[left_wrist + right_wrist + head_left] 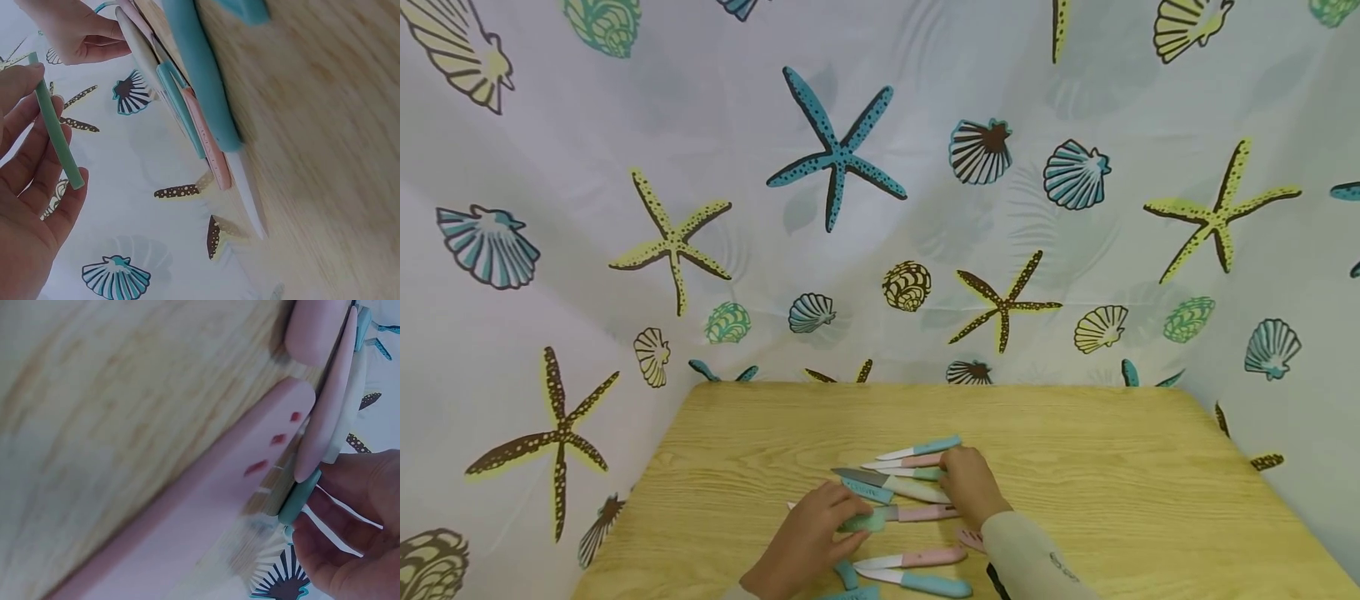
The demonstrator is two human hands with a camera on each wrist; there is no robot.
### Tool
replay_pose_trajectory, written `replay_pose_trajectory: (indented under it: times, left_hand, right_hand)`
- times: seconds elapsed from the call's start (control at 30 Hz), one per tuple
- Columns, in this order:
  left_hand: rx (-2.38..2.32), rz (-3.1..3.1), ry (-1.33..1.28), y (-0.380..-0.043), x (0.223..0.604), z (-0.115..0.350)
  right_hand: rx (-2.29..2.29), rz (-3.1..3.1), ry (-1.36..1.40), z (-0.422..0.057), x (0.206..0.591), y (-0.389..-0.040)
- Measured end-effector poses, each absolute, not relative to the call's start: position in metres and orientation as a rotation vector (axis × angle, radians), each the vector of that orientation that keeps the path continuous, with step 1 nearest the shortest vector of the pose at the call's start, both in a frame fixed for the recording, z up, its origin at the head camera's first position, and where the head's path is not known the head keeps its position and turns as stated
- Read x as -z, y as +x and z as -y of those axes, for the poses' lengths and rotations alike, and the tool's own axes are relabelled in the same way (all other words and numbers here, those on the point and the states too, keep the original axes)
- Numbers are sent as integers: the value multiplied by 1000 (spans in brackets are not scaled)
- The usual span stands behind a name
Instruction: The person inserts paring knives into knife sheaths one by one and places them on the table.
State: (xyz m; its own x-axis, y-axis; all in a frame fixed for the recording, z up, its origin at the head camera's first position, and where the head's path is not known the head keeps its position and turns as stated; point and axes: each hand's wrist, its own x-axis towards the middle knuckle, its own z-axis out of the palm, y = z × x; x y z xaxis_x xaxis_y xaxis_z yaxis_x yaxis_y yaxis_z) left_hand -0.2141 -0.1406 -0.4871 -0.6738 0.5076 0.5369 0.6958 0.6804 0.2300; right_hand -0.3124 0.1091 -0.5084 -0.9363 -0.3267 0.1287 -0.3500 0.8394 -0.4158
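My left hand (820,533) holds a flat pale green blade cover (863,522) between thumb and fingers. Edge-on, the green cover (57,125) looks like a thin strip in the left wrist view. At the far side of the row, my right hand (972,483) pinches the handle end of a green-handled knife (925,473), whose white blade points left. In the right wrist view its green handle (300,497) sits between the fingertips and thumb. Just nearer lies a cream-handled knife (917,489) with a grey blade. A pink-handled knife (925,513) lies between the hands.
Beyond the green knife are a pink-handled knife (921,459) and a blue-handled one (936,445). Blue covers (868,492) and a slotted pink cover (972,540) lie about. Nearer me are another pink knife (932,557) and blue knife (936,583). A patterned curtain (917,217) surrounds the wooden table (1112,450).
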Motion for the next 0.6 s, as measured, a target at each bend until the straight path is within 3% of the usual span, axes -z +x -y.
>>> replay_pose_trajectory:
  times: [0.6]
  left_hand:
    - [636, 2483, -895, -207, 482, 143]
  right_hand:
    - [-775, 3083, 685, -117, 502, -308]
